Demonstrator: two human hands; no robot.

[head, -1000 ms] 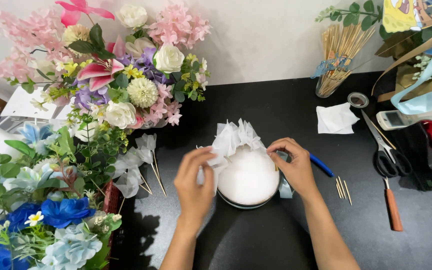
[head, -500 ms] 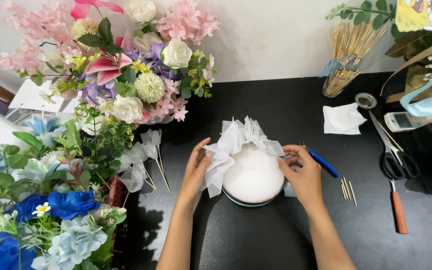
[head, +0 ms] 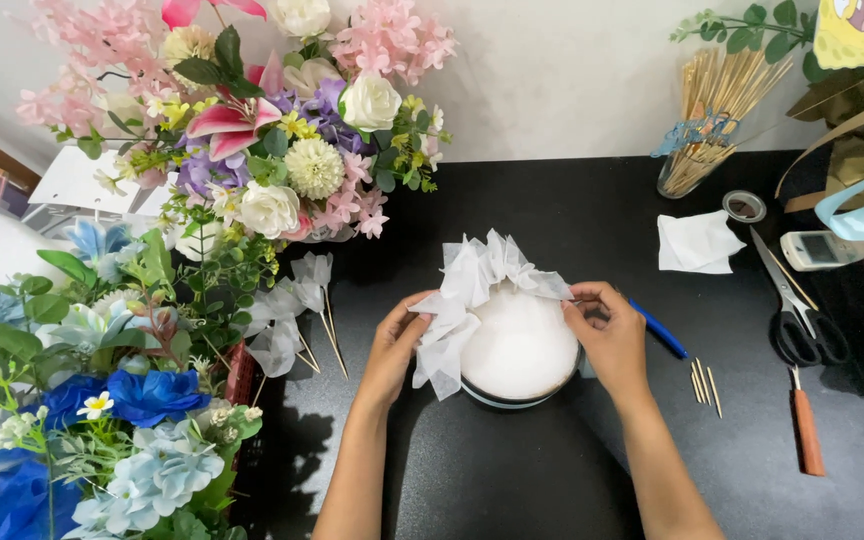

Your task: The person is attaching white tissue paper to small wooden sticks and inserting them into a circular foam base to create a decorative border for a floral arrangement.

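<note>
A black tabletop (head: 512,490) runs up to a pale wall, with a pink, white and purple flower arrangement (head: 272,130) at the back left and blue flowers (head: 72,440) crowding the near left corner; in front of you, at the middle of the table, sits a white foam dome (head: 522,345) in a shallow round dish, ringed along its far and left edge by ruffled white tissue (head: 472,290). Your left hand (head: 392,345) rests on the left side with its fingers curled into the tissue, pinching a fold; your right hand (head: 612,335) is closed narrowly at the dome's right edge, thumb and forefinger nipping what looks like a thin pick, though it is too small to be sure. The tissue looks feather-light, soft and easily torn, so take it by the gathered folds rather than a single layer; the foam will likely dent under pressure, so steady it by the dish rim. To the right lie a blue pen (head: 657,328), small wooden picks (head: 704,383), scissors (head: 797,310) and a loose tissue square (head: 697,243).
</note>
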